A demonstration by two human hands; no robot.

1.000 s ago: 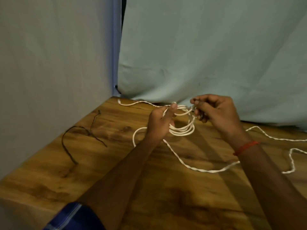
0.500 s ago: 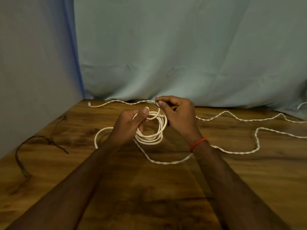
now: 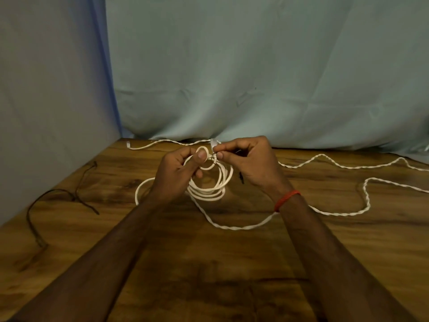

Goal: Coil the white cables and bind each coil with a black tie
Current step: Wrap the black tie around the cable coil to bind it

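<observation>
On the grained wooden table (image 3: 209, 263), at frame centre, the left hand (image 3: 176, 177) grips a round, smooth white cable coil (image 3: 209, 192) while the right hand (image 3: 250, 163) pinches a thin black tie (image 3: 241, 177) at its top, twisted white cable (image 3: 366, 198) snaking right, loose black ties (image 3: 31, 219) lying left, wrinkled blue cloth (image 3: 255, 77) behind.

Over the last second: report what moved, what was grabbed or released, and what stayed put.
The right hand has closed in on the left hand's thumb at the top of the coil, still pinching the black tie there. Nothing was grabbed or released. The left hand grips the coil as before. The loose cable and spare ties lie unchanged on the table; only the view swung.
</observation>
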